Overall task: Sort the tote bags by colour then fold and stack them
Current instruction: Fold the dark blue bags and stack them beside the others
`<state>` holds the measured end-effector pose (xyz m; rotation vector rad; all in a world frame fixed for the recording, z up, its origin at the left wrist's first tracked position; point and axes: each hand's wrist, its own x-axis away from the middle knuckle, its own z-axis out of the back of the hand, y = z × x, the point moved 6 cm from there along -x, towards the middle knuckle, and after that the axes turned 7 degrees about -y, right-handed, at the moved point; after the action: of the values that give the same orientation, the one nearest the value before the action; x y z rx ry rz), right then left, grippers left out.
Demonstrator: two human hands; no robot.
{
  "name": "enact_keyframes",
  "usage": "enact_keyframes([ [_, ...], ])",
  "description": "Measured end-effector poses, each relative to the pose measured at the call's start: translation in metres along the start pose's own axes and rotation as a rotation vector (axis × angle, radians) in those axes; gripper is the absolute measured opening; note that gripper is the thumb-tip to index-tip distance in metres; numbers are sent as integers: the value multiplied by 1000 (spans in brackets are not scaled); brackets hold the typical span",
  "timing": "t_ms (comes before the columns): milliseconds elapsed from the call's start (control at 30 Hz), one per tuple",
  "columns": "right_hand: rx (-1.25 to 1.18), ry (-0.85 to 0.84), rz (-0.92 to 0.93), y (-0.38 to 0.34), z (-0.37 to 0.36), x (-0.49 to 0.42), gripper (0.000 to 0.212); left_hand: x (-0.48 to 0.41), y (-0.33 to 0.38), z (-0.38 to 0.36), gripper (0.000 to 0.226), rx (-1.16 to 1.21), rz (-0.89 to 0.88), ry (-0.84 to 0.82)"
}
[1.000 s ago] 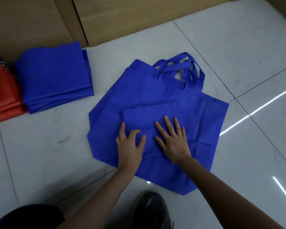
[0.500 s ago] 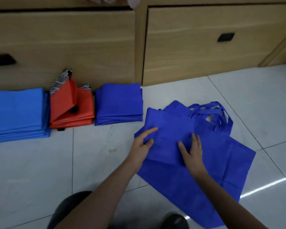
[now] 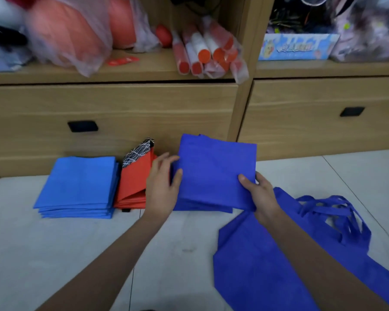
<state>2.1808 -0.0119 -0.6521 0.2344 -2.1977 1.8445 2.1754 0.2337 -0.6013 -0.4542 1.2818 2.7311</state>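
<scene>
The folded bag (image 3: 216,171) has moved over the dark-blue stack (image 3: 202,208), pinched by left grip (image 3: 162,187) and right grip (image 3: 262,196), red stack (image 3: 133,187) adjacent.

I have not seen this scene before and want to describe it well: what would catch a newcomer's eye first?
First, the folded bag in deep blue at the centre, gripped at its sides by the left hand and right hand. Next, the light blue stack and red stack on the floor to its left, before the drawers. Unfolded bags in deep blue lie at lower right.
</scene>
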Motion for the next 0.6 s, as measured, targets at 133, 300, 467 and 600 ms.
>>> enact_keyframes([
  [133,20,-1,28,-2,-17,-44,17,-38,-53,7,50,-116,109,32],
  [300,146,24,16,37,-13,-83,28,-46,-115,-35,56,-135,149,-308],
  [467,379,49,-43,69,0,-112,47,-40,-155,-72,78,-380,116,-543],
  [600,299,21,-185,84,2,-129,66,-40,-166,-75,84,-594,126,-500],
])
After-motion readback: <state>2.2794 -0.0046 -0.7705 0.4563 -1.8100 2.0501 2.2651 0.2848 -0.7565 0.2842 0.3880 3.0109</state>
